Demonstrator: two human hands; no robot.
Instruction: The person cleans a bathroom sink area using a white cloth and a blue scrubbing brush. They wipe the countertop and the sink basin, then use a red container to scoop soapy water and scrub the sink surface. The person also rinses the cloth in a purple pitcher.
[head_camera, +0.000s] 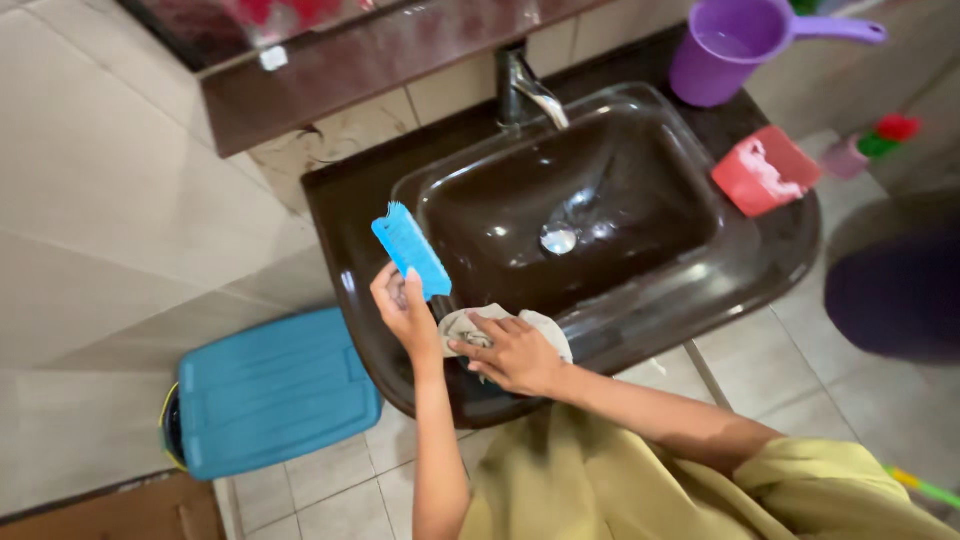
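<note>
While the left hand (405, 312) grips a blue brush (411, 251) upright, the right hand (515, 352) presses a pale cloth (470, 325) flat, just beside it. Advisable: hold the cloth firmly on the dark sink (745, 260) rim.

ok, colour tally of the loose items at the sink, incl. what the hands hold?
Blue: 2, brush in left hand, bin lid
Purple: 1, scoop
Red: 1, soap box
Pale grey: 1, cloth under right hand
Total: 5

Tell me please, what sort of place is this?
Probably a bathroom or washing area: a dark glossy sink with a metal tap, tiled walls and floor, and a purple water scoop on the counter.
</note>
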